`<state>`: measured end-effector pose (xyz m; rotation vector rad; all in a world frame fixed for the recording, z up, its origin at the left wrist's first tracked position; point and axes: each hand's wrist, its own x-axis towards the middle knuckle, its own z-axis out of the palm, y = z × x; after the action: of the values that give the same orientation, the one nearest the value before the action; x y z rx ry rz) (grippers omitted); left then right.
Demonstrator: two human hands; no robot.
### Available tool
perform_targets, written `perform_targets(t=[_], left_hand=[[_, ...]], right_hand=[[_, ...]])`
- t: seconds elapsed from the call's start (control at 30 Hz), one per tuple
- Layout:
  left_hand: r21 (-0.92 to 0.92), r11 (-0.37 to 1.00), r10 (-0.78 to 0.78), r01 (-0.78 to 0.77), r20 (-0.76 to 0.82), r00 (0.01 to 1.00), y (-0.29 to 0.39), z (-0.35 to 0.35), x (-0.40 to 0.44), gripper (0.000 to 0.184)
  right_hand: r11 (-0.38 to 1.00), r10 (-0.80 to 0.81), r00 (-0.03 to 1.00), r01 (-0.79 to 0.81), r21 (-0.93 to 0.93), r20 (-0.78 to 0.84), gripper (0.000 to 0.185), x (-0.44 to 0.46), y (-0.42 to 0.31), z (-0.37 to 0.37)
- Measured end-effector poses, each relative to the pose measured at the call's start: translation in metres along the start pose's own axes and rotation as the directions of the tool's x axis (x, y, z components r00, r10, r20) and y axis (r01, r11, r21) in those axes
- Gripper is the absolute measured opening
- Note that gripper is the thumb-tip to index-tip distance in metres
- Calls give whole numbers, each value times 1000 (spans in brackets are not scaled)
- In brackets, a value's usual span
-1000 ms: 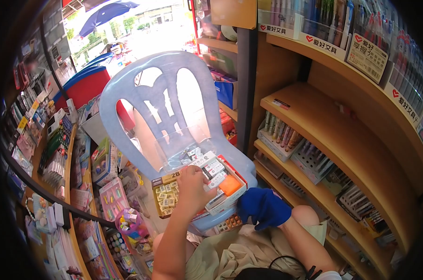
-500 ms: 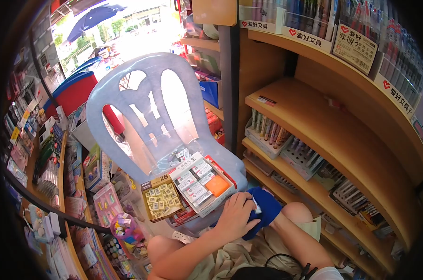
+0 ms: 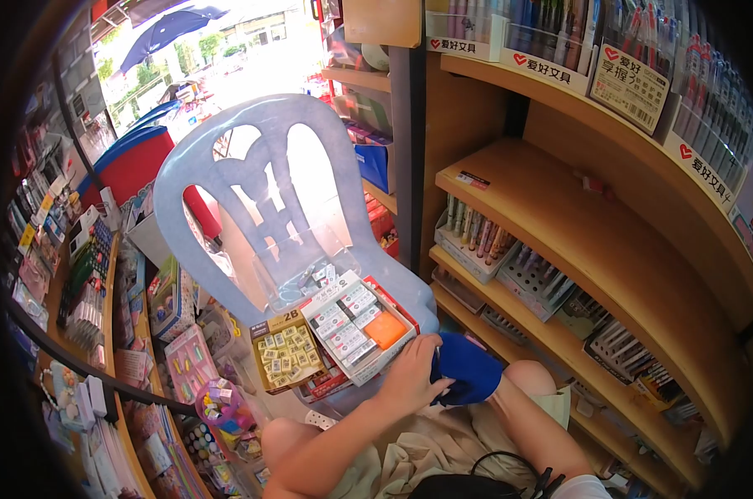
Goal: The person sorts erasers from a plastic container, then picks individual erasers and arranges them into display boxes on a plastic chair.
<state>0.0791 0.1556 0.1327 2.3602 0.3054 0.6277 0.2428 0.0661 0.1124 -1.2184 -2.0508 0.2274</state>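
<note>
My left hand (image 3: 409, 376) pinches the left edge of the blue cloth (image 3: 469, 370) that hides my right hand, whose grip I cannot tell, just right of the white box (image 3: 330, 295) on the blue chair (image 3: 268, 110), with the gold box (image 3: 278, 325) farther left.

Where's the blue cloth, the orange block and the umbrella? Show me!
Blue cloth (image 3: 471, 373), head view: middle of the fabric.
Orange block (image 3: 385, 330), head view: its top face.
Umbrella (image 3: 170, 35), head view: middle of its canopy.
</note>
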Motion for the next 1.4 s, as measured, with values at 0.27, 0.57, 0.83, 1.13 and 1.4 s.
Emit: perform_targets(t=[0.27,0.57,0.83,1.13,1.4], left_hand=[[30,1000,11,-9,-49,999,5,15,-6,60],[33,994,101,-100,-31,994,12,17,-5,59],[146,984,120,-100,-136,983,21,-7,1,49],[184,942,-99,282,-649,754,-70,-136,38,51],[233,962,-135,145,-58,989,-72,-122,14,39]], right_hand=[[870,425,874,-322,374,-238,45,-14,1,44],[858,501,801,-510,65,-326,25,-26,4,41],[804,456,836,-534,-262,-306,37,-23,-4,33],[789,610,781,-614,11,-133,53,-18,-5,29],[385,843,516,-778,496,155,40,-11,5,43]])
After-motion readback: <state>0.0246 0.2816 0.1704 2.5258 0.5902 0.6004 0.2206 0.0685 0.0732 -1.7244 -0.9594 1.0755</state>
